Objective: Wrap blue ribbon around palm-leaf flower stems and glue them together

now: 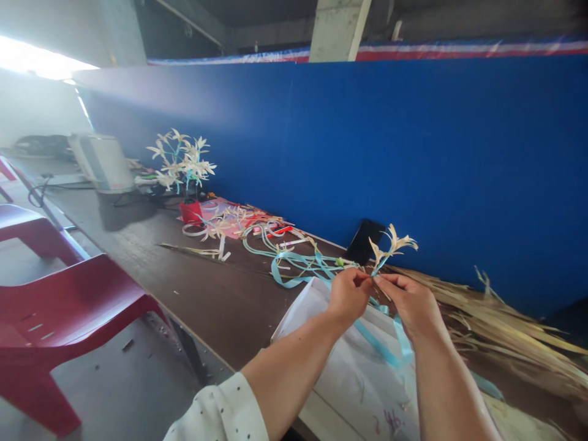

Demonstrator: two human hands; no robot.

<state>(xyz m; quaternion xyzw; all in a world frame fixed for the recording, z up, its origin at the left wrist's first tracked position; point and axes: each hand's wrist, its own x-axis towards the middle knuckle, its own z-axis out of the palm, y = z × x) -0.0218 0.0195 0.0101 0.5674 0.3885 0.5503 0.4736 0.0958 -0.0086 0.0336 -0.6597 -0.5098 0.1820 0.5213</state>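
Note:
Cream artificial flowers [393, 244] on a light-blue wrapped stem stand up between my two hands, above a white paper-covered box or bag. My left hand [349, 293] pinches the stem's lower end from the left. From the right, my right hand [411, 300] pinches the same stem, with fingertips nearly touching those of the left. A light-blue ribbon [403, 343] hangs below my hands and trails over the white surface [353, 392]. More of the pale blue ribbon [287, 280] lies in loops on the table to the left.
Dry straw-coloured leaf strips [500, 318] spread to the right. A dark phone [365, 241] leans against the blue partition [436, 153]. Further left stand a red pot [190, 212] of finished-looking cream flowers [184, 159] and a white kettle-like container [103, 162]. Red chairs [82, 306] line the table's left side.

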